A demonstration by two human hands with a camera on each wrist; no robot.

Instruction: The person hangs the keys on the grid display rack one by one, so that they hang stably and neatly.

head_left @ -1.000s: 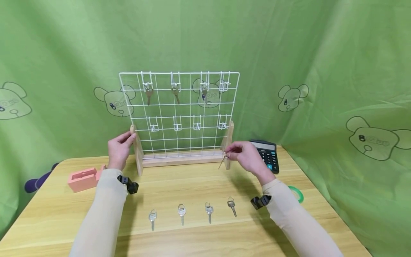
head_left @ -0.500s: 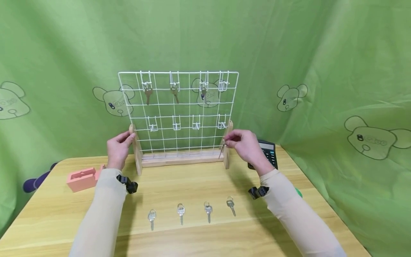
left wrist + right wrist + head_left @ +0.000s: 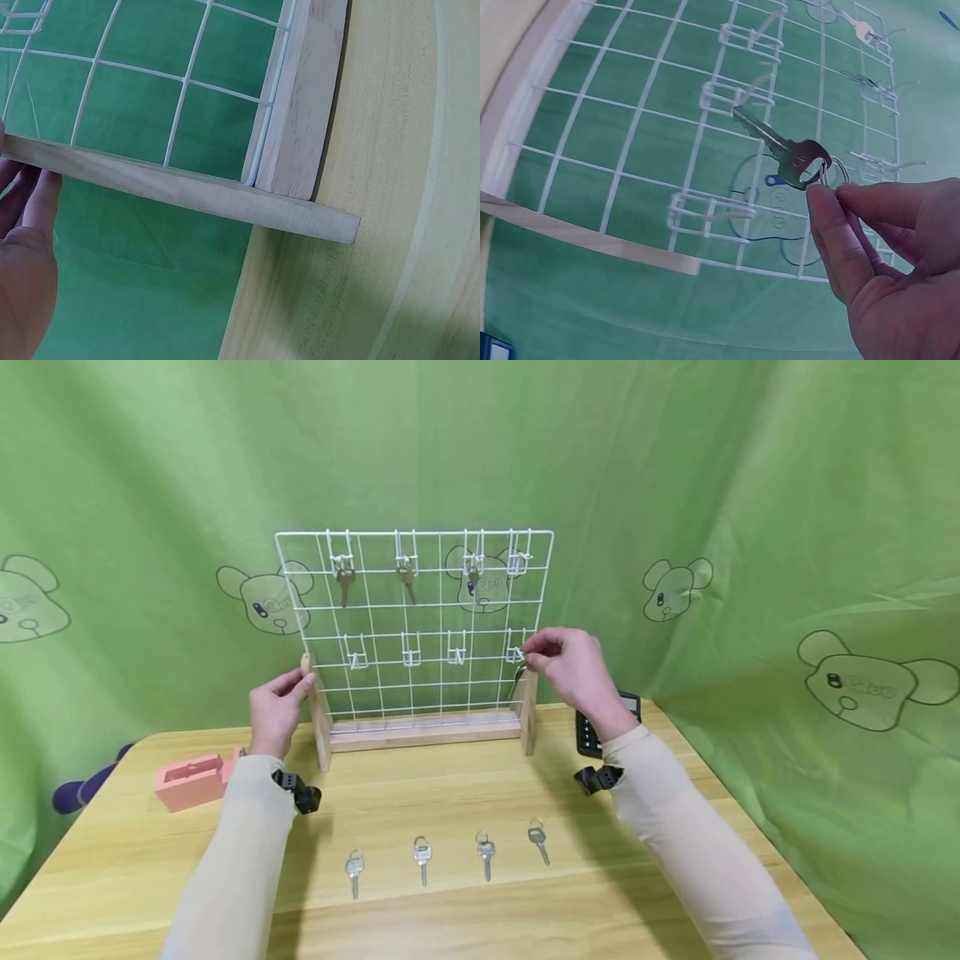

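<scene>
White wire and pale wood make up a rack (image 3: 427,741) standing on a table (image 3: 427,927), with green cloth (image 3: 442,443) behind it. At the rack's left side, the left hand (image 3: 274,712) holds the left post (image 3: 320,718) between thumb and fingers. At the rack's right side, the right hand (image 3: 577,668) has a narrow fingertip pinch on a small ring (image 3: 843,168), from which a key (image 3: 786,152) hangs in front of the wire, near the lower right hook (image 3: 515,655); the right wrist view shows the ring apart from any hook. On the rack's upper row, three hung keys (image 3: 345,583) fill all but the rightmost hook. In front of the rack, four loose keys (image 3: 423,862) lie in a row. A pink holder (image 3: 191,789) sits left of the rack, and a calculator (image 3: 588,737) to its right, partly behind the right arm. The likeliest trouble is a drop: fingertips cover part of the ring, so it could miss the hook and slip free. The key's blade might also snag in the wire. A hard push could tip the rack if the left hand eased off, perhaps shaking the hung keys loose.
</scene>
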